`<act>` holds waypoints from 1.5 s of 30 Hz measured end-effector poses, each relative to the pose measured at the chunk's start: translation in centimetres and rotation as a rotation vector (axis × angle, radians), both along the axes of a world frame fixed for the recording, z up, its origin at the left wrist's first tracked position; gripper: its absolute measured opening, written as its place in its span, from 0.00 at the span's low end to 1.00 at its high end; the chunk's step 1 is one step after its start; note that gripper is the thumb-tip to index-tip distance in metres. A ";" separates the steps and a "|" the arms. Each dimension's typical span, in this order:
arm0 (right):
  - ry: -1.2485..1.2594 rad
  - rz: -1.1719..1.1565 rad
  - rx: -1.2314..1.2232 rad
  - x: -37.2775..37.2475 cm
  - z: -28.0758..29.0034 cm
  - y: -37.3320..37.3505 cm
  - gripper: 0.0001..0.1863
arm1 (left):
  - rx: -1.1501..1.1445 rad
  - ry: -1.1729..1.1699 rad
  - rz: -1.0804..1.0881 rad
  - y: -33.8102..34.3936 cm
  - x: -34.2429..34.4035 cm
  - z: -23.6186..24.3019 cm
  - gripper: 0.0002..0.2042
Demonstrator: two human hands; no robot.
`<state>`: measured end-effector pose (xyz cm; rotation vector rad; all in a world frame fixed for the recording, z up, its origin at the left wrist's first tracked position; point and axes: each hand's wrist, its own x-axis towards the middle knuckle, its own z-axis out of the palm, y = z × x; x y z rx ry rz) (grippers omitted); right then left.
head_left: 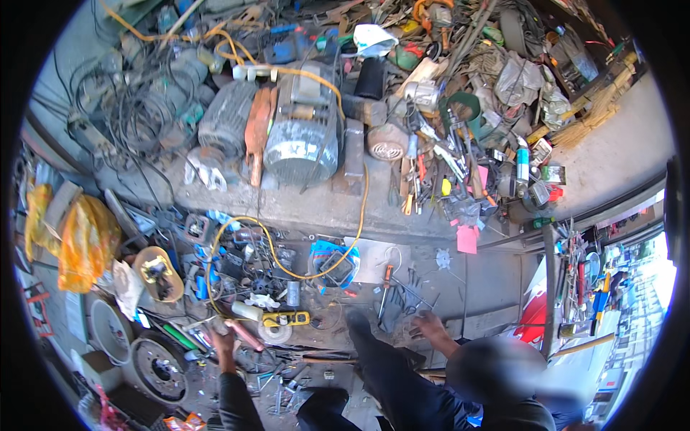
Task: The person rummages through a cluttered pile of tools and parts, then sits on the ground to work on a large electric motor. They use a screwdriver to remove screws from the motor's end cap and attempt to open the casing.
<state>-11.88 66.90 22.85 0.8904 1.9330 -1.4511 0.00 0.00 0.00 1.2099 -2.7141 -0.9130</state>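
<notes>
My left hand (222,339) reaches in at lower centre-left, beside a yellow cable (256,222) and a pink cylinder (246,335); its fingertips are too small to read. My right hand (427,325) has its fingers apart, near an orange-handled screwdriver (387,276) and dark grey gloves (410,293). Between the hands lie a yellow tool (286,318), a white roll (246,311) and a blue plastic bag (322,255) with a dark item in it. My dark-clothed leg (377,366) extends between them. A blurred dark round shape (496,370) hides part of my right forearm.
Large grey motors (300,144), coiled cables and piled scrap fill the concrete ledge (215,187) behind. Orange bags (86,244), a tan container (158,273) and a wheel rim (158,366) stand at left. A tool rack (582,280) is at right.
</notes>
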 end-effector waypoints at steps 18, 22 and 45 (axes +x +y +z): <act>0.009 -0.193 -0.808 -11.7 40.9 -13.7 0.27 | 1.523 0.211 -0.526 37.9 -21.2 54.9 0.18; 0.905 0.721 0.087 -14.7 45.3 -11.5 0.24 | 1.908 0.140 -0.118 42.5 -22.2 57.8 0.18; 0.173 0.169 0.492 -46.5 39.4 -3.4 0.18 | 1.862 -0.467 -0.070 37.5 -63.0 70.2 0.36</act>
